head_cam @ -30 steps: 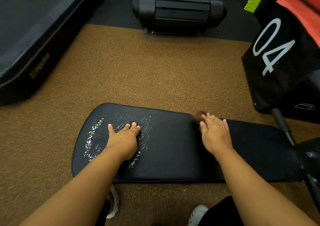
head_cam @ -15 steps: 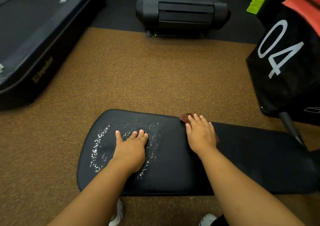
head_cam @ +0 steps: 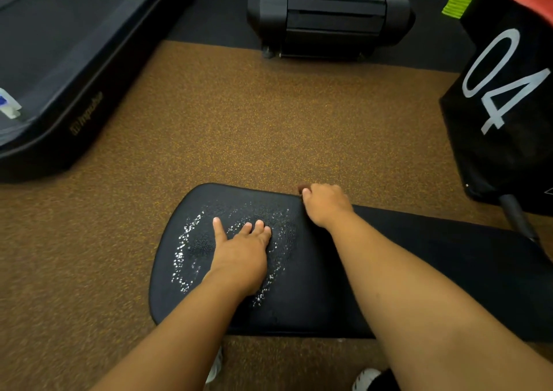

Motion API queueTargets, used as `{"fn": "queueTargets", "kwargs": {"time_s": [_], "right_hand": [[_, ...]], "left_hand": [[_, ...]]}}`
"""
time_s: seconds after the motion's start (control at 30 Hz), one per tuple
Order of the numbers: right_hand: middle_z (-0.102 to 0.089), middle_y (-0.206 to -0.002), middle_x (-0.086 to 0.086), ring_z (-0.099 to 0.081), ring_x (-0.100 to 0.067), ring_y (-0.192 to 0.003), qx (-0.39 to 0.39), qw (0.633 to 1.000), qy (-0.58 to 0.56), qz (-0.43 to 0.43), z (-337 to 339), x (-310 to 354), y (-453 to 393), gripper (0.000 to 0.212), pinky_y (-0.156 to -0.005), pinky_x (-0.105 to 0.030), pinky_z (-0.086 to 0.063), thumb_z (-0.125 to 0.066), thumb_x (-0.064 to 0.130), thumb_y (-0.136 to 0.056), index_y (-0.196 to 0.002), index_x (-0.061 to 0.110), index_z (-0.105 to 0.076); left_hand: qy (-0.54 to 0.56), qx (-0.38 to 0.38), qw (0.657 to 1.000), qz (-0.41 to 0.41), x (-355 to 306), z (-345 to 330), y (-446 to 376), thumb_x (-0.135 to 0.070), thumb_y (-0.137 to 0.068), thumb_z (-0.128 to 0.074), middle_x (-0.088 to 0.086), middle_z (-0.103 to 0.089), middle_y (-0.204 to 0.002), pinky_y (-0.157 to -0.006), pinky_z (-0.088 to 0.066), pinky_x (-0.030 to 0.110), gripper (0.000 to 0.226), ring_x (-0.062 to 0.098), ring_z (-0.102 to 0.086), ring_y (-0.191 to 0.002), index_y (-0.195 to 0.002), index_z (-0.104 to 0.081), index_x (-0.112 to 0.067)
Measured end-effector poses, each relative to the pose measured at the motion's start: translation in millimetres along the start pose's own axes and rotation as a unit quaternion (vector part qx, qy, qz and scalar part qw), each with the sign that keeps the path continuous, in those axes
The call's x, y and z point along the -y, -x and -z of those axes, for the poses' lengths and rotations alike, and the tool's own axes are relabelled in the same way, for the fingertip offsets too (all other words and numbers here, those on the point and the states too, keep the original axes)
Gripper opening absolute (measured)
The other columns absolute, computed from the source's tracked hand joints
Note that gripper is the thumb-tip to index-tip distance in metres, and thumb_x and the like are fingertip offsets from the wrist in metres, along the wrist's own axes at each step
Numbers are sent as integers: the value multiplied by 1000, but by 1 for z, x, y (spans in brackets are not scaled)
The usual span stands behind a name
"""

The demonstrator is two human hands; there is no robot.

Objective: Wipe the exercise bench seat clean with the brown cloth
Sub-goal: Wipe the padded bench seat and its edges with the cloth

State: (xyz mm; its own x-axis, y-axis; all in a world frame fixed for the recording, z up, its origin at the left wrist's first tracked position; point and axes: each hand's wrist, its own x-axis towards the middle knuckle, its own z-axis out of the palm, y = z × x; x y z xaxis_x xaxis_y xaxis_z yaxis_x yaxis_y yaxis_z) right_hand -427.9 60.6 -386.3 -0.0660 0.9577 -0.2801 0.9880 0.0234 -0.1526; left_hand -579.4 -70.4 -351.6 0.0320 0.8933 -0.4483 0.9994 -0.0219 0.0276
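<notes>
My arms (head_cam: 419, 289) are bare from wrist to past the elbow: no sleeves, watch, rings or gloves on either hand (head_cam: 242, 256). At the bottom edge, white shoes (head_cam: 366, 379) with dark markings, and a patch of black clothing (head_cam: 386, 381) beside the right one.

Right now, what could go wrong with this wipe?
1. The left hand lies flat in the wet droplets on the bench seat; it may smear them or block the wipe path.
2. The brown cloth sits mostly hidden under the right hand at the seat's far edge; it could slide off onto the floor.
</notes>
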Motion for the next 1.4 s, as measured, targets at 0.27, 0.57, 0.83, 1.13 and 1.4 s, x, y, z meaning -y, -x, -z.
{"fn": "queueTargets", "kwargs": {"time_s": [0.27,0.57,0.83,1.13,1.4], "right_hand": [[-51,-139,-4,-42,-25,-128,-40,968,-51,243,-23,19,18,40,-109,-40,-29,-38,34,-99,-132,17,-53],[-34,-152,-6,-25,-22,-141,-66,977,-28,200,-31,39,49,42,-115,-39,-13,-35,30,-101,-140,14,-42],[-28,-154,-2,-18,-22,-143,-111,987,9,112,-37,-6,64,44,-117,-41,-7,-36,27,-100,-143,19,-37],[-50,-141,4,-42,-18,-133,-119,952,-15,283,-40,-36,101,37,-113,-46,-14,-51,26,-92,-128,25,-58],[-37,-150,8,-23,-13,-142,-14,928,-39,371,-58,14,152,42,-116,-50,-4,-41,32,-96,-137,28,-47]], "left_hand": [[-6,-5,1000,-3,-2,-1,0,-2,-90,-33,-3,0,-162,-108,15,66,71,15,-4,-149,-153,-6,-22],[152,-64,986,-2,19,-2,0,3,-85,-35,-1,-34,-154,-115,14,56,72,10,-26,-144,-149,-24,-28],[250,-130,959,45,44,-1,22,9,-85,-32,14,-46,-145,-119,11,45,69,19,-34,-140,-145,-34,-25],[248,-104,962,50,42,-10,29,7,-86,-31,16,-50,-141,-120,7,45,69,22,-48,-130,-145,-33,-29],[245,-103,962,57,34,-11,32,3,-86,-35,10,-58,-134,-120,7,46,66,20,-46,-131,-145,-34,-26]]}}
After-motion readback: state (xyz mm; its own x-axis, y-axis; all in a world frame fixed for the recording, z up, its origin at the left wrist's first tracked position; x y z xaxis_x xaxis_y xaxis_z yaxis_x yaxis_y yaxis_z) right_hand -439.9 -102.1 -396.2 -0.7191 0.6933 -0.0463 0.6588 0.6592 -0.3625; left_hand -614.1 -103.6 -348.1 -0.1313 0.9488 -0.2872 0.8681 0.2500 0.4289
